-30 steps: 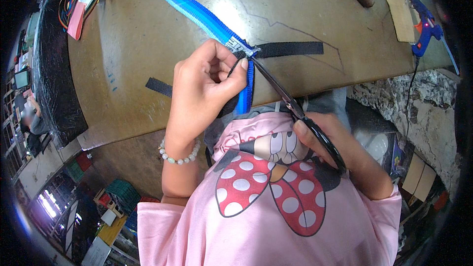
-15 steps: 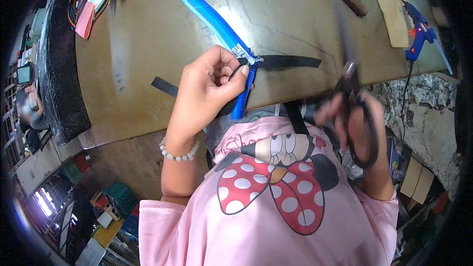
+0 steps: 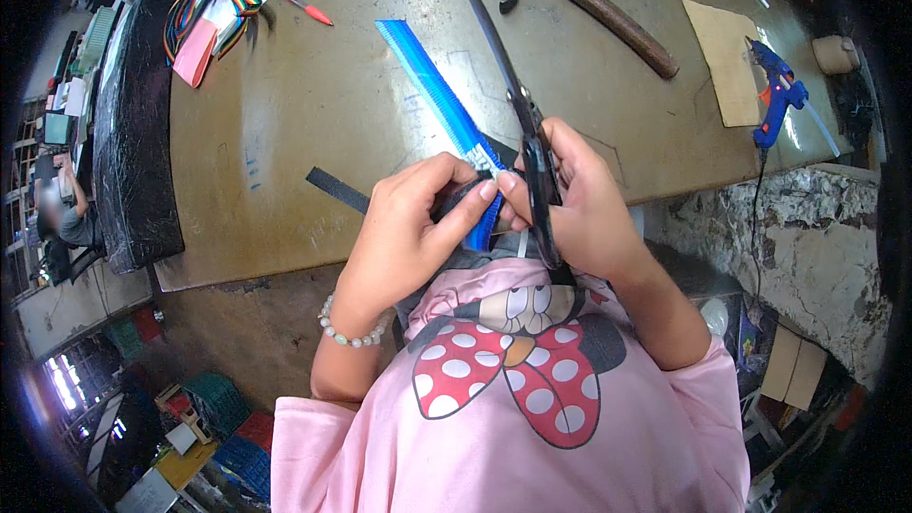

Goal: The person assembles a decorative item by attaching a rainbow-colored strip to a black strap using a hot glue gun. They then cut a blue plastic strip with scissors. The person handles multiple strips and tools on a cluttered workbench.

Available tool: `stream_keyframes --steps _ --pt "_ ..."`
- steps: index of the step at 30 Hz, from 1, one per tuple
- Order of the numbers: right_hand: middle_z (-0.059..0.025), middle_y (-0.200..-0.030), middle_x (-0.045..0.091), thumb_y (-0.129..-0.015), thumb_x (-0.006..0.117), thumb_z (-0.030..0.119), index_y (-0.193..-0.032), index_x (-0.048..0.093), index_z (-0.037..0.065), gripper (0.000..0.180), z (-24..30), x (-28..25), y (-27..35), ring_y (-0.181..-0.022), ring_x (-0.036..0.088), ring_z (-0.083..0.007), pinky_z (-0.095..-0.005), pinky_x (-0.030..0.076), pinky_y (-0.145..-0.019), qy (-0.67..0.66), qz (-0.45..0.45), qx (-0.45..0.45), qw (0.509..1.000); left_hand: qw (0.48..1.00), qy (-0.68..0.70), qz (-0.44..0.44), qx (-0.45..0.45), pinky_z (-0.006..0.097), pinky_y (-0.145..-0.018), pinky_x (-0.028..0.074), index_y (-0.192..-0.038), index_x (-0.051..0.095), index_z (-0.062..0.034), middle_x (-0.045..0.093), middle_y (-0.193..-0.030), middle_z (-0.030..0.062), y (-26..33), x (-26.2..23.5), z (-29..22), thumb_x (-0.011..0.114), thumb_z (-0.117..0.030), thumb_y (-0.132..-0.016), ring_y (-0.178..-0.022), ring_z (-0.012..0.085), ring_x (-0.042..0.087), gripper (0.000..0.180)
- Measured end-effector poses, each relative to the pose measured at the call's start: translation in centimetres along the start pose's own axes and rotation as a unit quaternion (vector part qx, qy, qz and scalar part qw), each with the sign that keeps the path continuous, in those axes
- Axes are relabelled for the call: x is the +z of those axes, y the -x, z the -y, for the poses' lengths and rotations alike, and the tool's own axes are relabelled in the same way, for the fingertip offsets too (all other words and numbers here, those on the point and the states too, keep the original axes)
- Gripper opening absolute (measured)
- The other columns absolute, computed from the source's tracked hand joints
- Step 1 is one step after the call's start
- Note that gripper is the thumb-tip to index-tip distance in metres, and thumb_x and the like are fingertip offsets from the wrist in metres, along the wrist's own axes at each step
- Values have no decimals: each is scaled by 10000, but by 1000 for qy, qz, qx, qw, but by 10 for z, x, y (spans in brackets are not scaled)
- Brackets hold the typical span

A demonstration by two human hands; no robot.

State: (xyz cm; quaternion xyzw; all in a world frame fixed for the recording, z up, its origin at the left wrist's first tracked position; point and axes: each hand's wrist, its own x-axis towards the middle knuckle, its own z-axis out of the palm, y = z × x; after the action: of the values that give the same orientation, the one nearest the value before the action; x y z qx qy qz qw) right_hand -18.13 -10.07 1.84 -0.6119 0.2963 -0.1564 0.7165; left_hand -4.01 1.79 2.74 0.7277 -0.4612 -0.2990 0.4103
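My left hand [image 3: 407, 218] is closed, thumb and fingers pinching a blue woven strap [image 3: 435, 93] where it crosses a black webbing strap [image 3: 339, 190]. The blue strap lies slantwise on the table, its far end pointing away to the left, and one black end sticks out left of my wrist. My right hand [image 3: 591, 198] holds large black scissors [image 3: 519, 95] against its palm, blades pointing away from me. Its thumb and fingertips also touch the straps beside my left thumb. The exact grip at the crossing is partly hidden by the fingers.
A wooden-handled hammer [image 3: 608, 14] lies at the far side. To the right are a cardboard sheet [image 3: 719, 66], a blue glue gun [image 3: 781, 97] with a hanging cord, and a tape roll [image 3: 836, 55]. A red pen [image 3: 306, 8] and striped ribbons [image 3: 217, 11] sit far left.
My right hand has come in from the right with the scissors and now meets the straps beside my left hand. My left hand still pinches them. The view has shifted slightly.
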Motion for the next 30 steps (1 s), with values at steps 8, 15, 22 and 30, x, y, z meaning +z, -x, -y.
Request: stream_keyframes --steps 8,15,22,30 --pt "-38 -842 606 -893 679 93 -972 478 57 219 1 -21 12 -627 580 -83 -218 468 -540 -77 14 70 994 982 148 56 -99 256 -480 313 -747 545 -8 457 -587 -13 0 -4 12 719 -130 -857 -553 46 394 240" --pt "-44 -816 584 -957 527 219 -977 534 34 186 -2 -36 53 -625 561 -80 -207 441 -527 -164 40 157 973 995 70 6 -68 264 -494 306 -719 490 -12 416 -583 10 -11 -8 33 731 -98 -831 -562 66 355 279" --pt "-25 -739 552 -966 476 382 -984 549 29 361 -36 -31 79 -634 564 -121 -270 476 -558 -79 201 370 903 997 54 -32 -53 246 -493 319 -716 482 -17 430 -578 10 -5 -2 36 728 -77 -830 -558 58 378 278" --pt "-3 -757 469 -816 505 773 -945 509 70 715 -22 -31 71 -638 471 -89 -230 408 -530 -61 231 305 922 995 77 -46 -52 235 -494 325 -723 486 -14 450 -596 8 -4 2 36 726 -72 -831 -561 48 380 270"
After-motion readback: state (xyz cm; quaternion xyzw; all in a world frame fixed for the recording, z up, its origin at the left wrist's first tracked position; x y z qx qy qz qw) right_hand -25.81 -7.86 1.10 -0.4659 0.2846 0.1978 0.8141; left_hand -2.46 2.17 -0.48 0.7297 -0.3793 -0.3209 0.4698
